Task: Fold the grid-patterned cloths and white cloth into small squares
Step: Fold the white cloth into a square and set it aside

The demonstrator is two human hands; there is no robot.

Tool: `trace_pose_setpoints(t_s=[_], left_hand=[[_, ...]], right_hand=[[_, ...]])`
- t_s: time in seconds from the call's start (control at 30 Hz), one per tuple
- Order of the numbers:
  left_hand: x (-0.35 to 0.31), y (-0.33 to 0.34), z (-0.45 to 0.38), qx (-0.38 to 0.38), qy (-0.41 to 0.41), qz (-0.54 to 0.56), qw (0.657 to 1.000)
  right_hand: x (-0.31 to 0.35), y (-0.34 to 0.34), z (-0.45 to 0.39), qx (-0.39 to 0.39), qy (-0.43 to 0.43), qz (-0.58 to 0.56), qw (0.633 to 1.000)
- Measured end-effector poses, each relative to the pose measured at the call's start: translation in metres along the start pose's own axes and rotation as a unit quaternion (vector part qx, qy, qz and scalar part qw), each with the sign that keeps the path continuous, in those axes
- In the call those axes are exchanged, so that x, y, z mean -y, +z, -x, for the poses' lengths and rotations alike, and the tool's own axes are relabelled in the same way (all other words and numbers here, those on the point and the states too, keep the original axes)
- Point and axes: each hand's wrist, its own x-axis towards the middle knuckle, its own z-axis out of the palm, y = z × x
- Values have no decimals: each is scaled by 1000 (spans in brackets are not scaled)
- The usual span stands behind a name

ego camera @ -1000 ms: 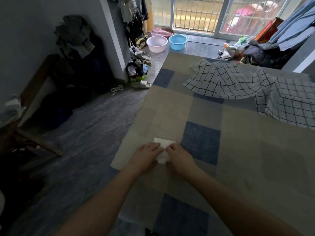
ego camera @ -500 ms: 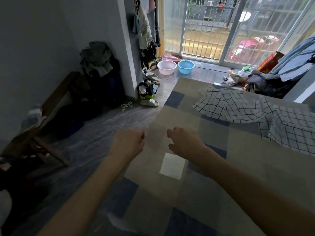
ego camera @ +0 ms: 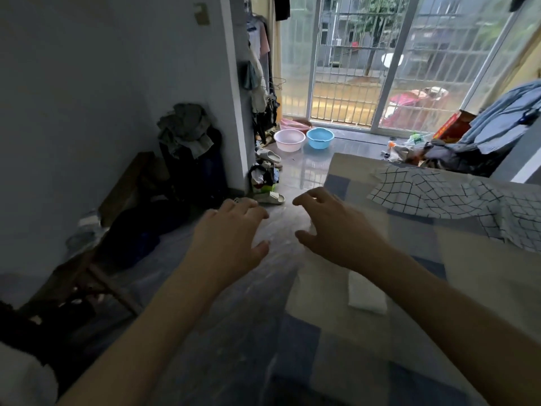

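A small folded white cloth (ego camera: 366, 294) lies flat on the checked blue and beige bedspread (ego camera: 483, 276), partly hidden by my right forearm. Unfolded grid-patterned cloths (ego camera: 445, 197) are spread at the far right of the bed. My left hand (ego camera: 231, 238) hovers in the air left of the bed edge, fingers spread and loosely bent, holding nothing. My right hand (ego camera: 336, 227) hovers beside it, above and beyond the white cloth, fingers loosely curved and empty.
Grey floor lies left of the bed. A pink basin (ego camera: 289, 140) and a blue basin (ego camera: 320, 137) stand near the barred sliding door. Slippers (ego camera: 270, 197) and clutter sit by the wall corner. A wooden chair (ego camera: 87, 276) stands at left. Clothes pile at far right.
Both hands left the folded white cloth, lifted up and forward, and went from fists to loosely spread fingers. The view tilted up; the white cloth stays on the bed.
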Motion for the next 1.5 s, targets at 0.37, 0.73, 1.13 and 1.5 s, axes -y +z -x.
trace_pose_setpoints(t_s=[0.37, 0.73, 1.13, 1.5], left_hand=[[124, -18, 36, -2, 22, 25, 999], [198, -5, -50, 24, 64, 41, 997], [226, 39, -275, 15, 158, 32, 987], [197, 79, -434, 30, 240, 68, 968]], right_hand=[[120, 11, -55, -1, 2, 2, 1000], [126, 41, -157, -15, 63, -48, 997], [15, 39, -326, 10, 152, -62, 986], [-79, 34, -402, 7, 244, -45, 969]])
